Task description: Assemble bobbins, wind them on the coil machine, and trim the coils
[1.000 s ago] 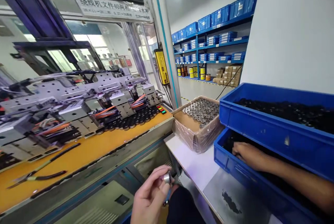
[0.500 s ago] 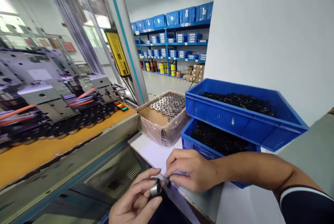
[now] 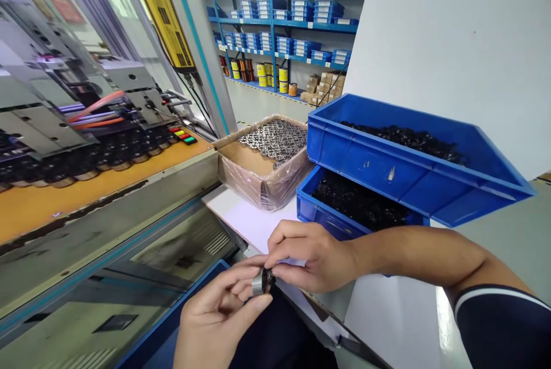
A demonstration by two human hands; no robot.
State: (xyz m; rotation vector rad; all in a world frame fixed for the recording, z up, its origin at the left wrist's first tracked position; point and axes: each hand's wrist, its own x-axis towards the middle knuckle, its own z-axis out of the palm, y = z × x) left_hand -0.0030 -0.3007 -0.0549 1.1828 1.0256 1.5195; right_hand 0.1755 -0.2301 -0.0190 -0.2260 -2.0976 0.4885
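Between thumb and fingers, my left hand grips a short silvery metal ring with a dark inside, its opening turned to the right. My right hand pinches a small black plastic part right at that opening. The two pieces meet or overlap there; how deep the black part sits is hidden by the fingers. Beyond my hands stands a plastic-wrapped cardboard box with many silvery metal pieces in it. Two blue bins, an upper bin and a lower bin, hold heaps of black parts.
At left, a machine stands over an orange work surface, with a row of black-and-metal parts along it. Colored buttons sit near its right end. A blue container lies below left. Blue shelving rises behind.
My hands have come together, bringing the black part from beside the metal ring to its opening. The view has tilted downward, with more of the blue container at lower left showing.
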